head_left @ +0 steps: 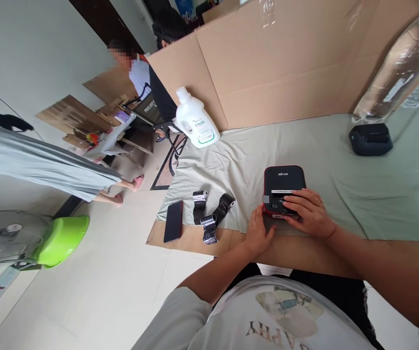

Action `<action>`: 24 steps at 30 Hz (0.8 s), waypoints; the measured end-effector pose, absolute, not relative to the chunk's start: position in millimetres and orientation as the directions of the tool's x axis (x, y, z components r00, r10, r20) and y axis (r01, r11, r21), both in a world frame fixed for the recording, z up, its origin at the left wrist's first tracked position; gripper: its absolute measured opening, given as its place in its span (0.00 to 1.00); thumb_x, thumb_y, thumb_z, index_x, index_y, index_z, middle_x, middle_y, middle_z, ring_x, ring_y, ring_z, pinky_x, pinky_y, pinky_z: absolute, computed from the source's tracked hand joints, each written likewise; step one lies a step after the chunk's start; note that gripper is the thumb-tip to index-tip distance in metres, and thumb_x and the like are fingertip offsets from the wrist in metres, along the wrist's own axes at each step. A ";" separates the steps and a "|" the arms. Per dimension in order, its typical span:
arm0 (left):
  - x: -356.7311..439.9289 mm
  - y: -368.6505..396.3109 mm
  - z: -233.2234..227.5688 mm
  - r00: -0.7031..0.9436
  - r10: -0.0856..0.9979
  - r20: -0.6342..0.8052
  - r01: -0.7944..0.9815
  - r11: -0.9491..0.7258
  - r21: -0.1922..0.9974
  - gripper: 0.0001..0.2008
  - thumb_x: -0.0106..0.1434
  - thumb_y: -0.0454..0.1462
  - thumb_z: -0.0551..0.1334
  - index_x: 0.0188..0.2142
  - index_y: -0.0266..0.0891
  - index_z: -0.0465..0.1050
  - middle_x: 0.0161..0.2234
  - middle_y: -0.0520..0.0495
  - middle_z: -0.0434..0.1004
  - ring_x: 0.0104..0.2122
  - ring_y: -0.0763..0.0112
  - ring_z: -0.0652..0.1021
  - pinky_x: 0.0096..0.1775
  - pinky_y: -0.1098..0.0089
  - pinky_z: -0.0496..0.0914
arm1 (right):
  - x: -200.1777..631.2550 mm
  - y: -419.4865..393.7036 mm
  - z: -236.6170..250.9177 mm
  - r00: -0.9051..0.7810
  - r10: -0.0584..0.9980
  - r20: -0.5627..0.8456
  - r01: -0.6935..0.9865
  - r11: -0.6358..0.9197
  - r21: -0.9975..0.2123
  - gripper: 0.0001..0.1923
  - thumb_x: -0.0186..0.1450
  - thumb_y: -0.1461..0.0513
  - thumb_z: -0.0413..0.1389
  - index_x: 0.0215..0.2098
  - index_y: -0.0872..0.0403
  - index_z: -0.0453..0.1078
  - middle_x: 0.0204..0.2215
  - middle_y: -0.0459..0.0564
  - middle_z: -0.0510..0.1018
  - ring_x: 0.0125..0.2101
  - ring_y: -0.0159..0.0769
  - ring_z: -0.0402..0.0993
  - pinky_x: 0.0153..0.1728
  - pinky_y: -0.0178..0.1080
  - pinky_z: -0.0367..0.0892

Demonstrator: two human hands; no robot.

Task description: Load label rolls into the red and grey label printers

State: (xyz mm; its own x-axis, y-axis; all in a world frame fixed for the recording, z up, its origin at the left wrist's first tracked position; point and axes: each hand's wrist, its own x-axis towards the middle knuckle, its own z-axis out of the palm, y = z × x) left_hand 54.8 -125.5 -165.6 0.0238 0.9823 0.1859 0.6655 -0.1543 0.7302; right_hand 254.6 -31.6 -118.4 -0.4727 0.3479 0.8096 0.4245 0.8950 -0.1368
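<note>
A small black box-shaped device with a red rim (283, 181) lies on a pale green cloth (340, 165) spread over cardboard. My right hand (309, 213) rests on the device's near end, fingers laid across its top. My left hand (258, 233) touches the device's near left corner with fingers curled. Neither hand lifts it. Left of the device lie three black film rolls (211, 214), partly unwound. A black phone (173, 221) lies flat beside them at the cardboard's edge.
A white detergent bottle (195, 120) stands at the cloth's far left corner. A second black device (370, 138) sits far right below a clear plastic roll (399, 68). Cardboard sheets stand behind. A green basin (61, 238) and fan sit left; other people stand beyond.
</note>
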 end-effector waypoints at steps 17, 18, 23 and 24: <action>35.7 -35.3 -105.3 0.050 0.994 -0.094 -0.159 0.101 0.982 0.37 0.47 0.31 0.60 0.59 0.47 0.67 0.63 0.49 0.64 0.62 0.59 0.64 0.58 0.62 0.62 | 243.4 -35.4 -128.5 -0.308 0.346 0.886 0.526 0.838 -0.145 0.10 0.61 0.58 0.64 0.41 0.49 0.76 0.41 0.50 0.83 0.51 0.46 0.75 0.52 0.50 0.70; 36.7 -31.0 -104.1 0.083 0.988 -0.129 -0.214 0.144 0.966 0.39 0.45 0.30 0.60 0.60 0.47 0.66 0.60 0.49 0.67 0.60 0.59 0.66 0.57 0.62 0.63 | 243.3 -35.8 -128.3 -0.309 0.350 0.884 0.527 0.837 -0.147 0.10 0.61 0.58 0.64 0.41 0.49 0.76 0.42 0.50 0.83 0.51 0.46 0.75 0.52 0.50 0.70; 39.2 -20.5 -100.8 0.176 0.965 -0.196 -0.291 0.241 0.926 0.50 0.39 0.27 0.58 0.65 0.49 0.59 0.56 0.51 0.72 0.54 0.62 0.71 0.51 0.67 0.67 | 243.5 -37.9 -130.2 -0.295 0.369 0.881 0.531 0.830 -0.170 0.12 0.61 0.58 0.64 0.42 0.49 0.76 0.46 0.50 0.82 0.56 0.47 0.72 0.56 0.51 0.67; 38.7 -19.4 -99.8 0.187 0.964 -0.191 -0.286 0.239 0.928 0.51 0.39 0.27 0.58 0.66 0.49 0.57 0.58 0.52 0.70 0.55 0.62 0.70 0.50 0.67 0.67 | 243.6 -38.1 -130.9 -0.292 0.373 0.880 0.535 0.827 -0.173 0.12 0.61 0.58 0.65 0.43 0.49 0.76 0.47 0.50 0.82 0.57 0.47 0.71 0.57 0.51 0.66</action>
State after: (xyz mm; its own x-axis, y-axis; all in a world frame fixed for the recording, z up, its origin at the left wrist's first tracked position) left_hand 38.7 -19.4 -99.8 0.1868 0.9637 -0.1907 -0.2859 0.2390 0.9280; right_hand 243.6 -38.1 -130.9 -0.2923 0.3733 0.8804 0.5352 0.8268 -0.1729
